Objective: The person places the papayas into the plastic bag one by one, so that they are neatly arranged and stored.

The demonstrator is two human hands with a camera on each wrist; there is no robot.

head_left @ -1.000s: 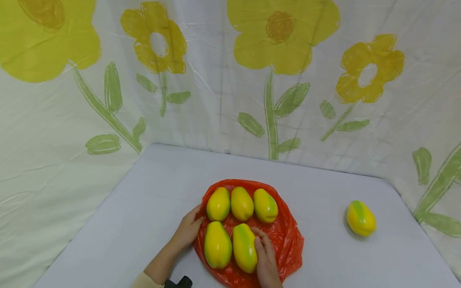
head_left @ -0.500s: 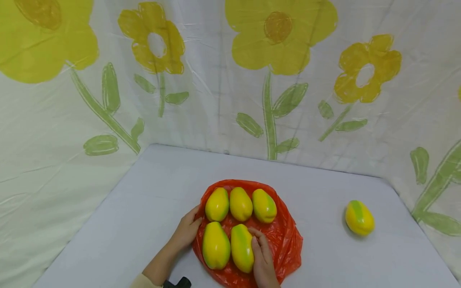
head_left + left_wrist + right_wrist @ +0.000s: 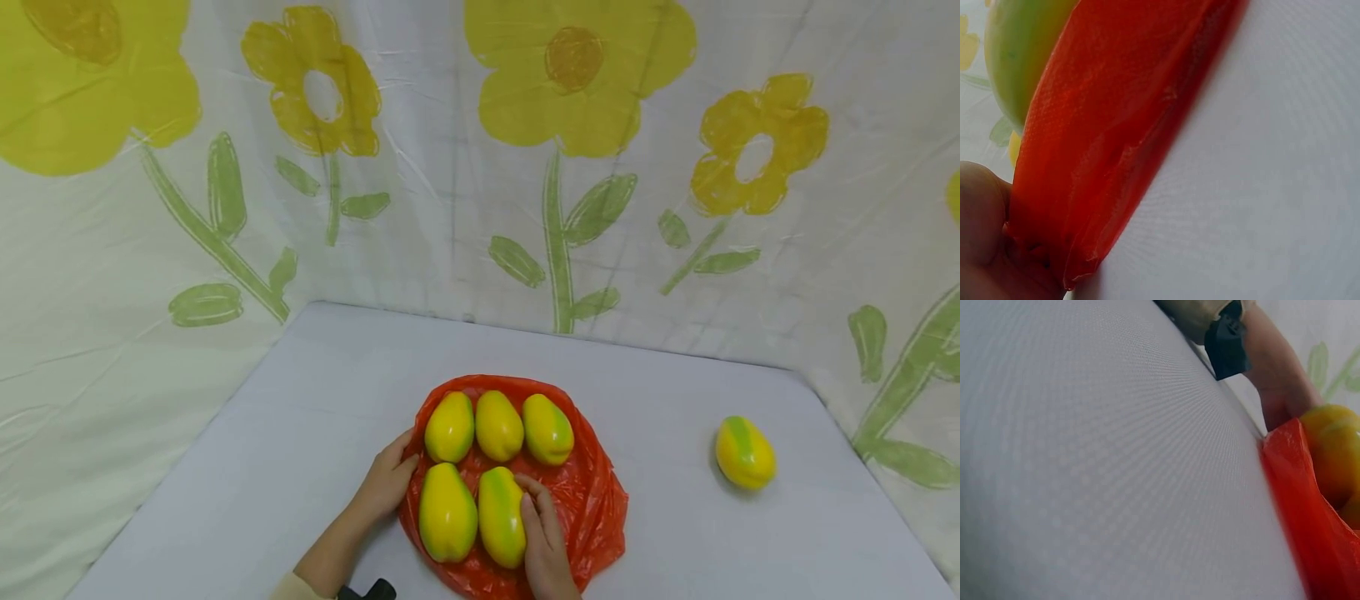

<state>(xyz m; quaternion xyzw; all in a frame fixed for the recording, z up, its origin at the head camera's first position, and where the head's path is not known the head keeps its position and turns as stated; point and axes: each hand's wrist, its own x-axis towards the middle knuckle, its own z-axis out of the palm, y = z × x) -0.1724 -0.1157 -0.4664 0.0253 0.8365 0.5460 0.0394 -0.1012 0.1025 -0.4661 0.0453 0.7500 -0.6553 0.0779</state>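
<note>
A red plastic bag lies spread wide on the table in the head view, with several yellow-green papayas inside. Three of them, including a middle papaya, form the back row; two sit in front. My left hand grips the bag's left rim, and the left wrist view shows the thumb side of that hand against the red plastic. With curled fingers my right hand holds the right-hand front papaya by its right side. The other front papaya stands untouched, close to its left.
One more papaya lies outside the bag, on the right part of the white table. Behind the table hangs a pale curtain printed with yellow flowers. A black wrist device shows at the bottom edge.
The whole scene has slid slightly left in the head view. Both hands keep their holds, and the papayas stay in the same places in the bag.
</note>
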